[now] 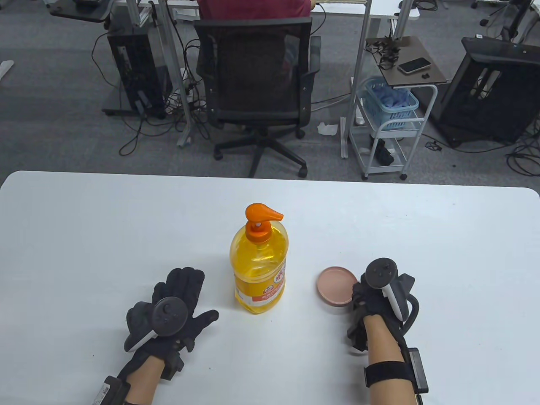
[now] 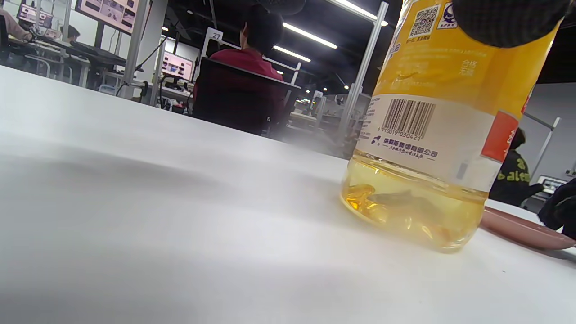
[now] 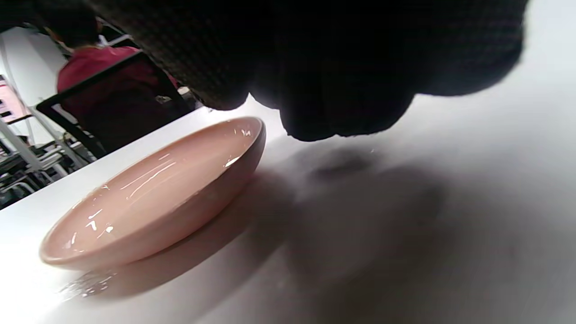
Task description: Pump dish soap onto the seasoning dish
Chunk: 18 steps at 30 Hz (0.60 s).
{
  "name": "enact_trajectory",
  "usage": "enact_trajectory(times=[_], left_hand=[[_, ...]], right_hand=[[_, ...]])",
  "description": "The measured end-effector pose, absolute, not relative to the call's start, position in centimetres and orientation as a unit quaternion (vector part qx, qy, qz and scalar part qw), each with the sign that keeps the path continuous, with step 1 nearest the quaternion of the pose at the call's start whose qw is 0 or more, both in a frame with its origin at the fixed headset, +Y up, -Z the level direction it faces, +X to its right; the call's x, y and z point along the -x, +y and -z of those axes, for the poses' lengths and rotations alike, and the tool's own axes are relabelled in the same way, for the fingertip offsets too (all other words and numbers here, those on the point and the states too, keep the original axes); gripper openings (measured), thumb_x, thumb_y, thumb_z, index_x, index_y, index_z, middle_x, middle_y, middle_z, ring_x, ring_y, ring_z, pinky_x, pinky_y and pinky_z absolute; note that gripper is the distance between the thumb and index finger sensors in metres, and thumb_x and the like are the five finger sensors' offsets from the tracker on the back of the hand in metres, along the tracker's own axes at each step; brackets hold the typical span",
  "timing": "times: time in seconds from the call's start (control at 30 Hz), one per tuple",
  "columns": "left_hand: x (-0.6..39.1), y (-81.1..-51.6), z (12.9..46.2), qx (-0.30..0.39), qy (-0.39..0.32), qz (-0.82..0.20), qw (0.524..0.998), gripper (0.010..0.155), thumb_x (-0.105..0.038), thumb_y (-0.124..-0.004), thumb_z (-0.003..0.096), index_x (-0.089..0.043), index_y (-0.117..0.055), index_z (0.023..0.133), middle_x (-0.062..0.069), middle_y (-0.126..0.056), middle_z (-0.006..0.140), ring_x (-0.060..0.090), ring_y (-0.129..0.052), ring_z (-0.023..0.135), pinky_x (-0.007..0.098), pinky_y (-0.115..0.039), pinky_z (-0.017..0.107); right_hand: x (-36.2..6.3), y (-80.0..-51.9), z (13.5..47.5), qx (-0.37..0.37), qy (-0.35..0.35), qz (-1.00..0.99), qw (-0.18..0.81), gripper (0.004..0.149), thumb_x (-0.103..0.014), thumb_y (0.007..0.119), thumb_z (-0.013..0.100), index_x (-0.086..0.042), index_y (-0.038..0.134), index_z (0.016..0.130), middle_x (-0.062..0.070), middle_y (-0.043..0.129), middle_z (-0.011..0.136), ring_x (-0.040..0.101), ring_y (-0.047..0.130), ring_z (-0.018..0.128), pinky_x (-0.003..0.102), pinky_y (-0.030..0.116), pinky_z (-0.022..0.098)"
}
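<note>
A yellow dish soap bottle (image 1: 259, 270) with an orange pump head (image 1: 262, 213) stands upright at the table's middle; the spout points right. A small pink seasoning dish (image 1: 335, 285) lies on the table to its right, apart from the bottle. My left hand (image 1: 198, 295) rests flat on the table left of the bottle, fingers spread, holding nothing. My right hand (image 1: 358, 297) sits at the dish's right edge with fingers curled down. In the right wrist view its fingertips (image 3: 342, 99) hang just beside the dish (image 3: 153, 198) rim, not gripping it. The left wrist view shows the bottle's base (image 2: 427, 135) close by.
The white table (image 1: 105, 236) spreads wide around both objects. Beyond its far edge stand a black office chair (image 1: 257, 80) with a seated person, a white cart (image 1: 392, 122) with a blue basket, and computer towers on the floor.
</note>
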State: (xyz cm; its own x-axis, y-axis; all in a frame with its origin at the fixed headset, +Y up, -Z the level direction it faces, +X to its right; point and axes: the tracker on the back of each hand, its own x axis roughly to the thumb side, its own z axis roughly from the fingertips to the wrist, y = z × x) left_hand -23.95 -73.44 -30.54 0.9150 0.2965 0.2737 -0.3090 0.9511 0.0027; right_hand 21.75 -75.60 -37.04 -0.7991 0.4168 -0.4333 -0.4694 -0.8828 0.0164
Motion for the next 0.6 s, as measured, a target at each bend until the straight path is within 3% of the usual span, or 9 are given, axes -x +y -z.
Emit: enact_trajectory(times=[0.3, 0.6], left_hand=[[23.9, -74.0, 30.7, -0.013, -0.137, -0.163, 0.977, 0.092, -0.070, -0.069, 0.0390, -0.025, -0.032, 0.110, 0.006, -0.037, 0.121, 0.038, -0.036, 0.114, 0.069, -0.038, 0.076], [23.7, -73.9, 30.8, -0.014, -0.147, -0.153, 0.977, 0.091, -0.070, -0.070, 0.0389, -0.025, -0.034, 0.110, 0.006, -0.039, 0.121, 0.037, -0.038, 0.114, 0.069, -0.039, 0.077]], right_hand=[[-21.3, -76.3, 38.1, 0.246, 0.098, -0.936, 0.232, 0.051, -0.026, 0.085, 0.051, 0.010, 0.080, 0.088, 0.028, 0.098, 0.060, 0.031, 0.097, 0.032, 0.039, 0.087, 0.018], [-21.6, -76.6, 37.8, 0.244, 0.071, -0.932, 0.259, 0.048, -0.023, 0.088, 0.049, 0.012, 0.083, 0.083, 0.027, 0.099, 0.052, 0.024, 0.097, 0.023, 0.035, 0.088, 0.013]])
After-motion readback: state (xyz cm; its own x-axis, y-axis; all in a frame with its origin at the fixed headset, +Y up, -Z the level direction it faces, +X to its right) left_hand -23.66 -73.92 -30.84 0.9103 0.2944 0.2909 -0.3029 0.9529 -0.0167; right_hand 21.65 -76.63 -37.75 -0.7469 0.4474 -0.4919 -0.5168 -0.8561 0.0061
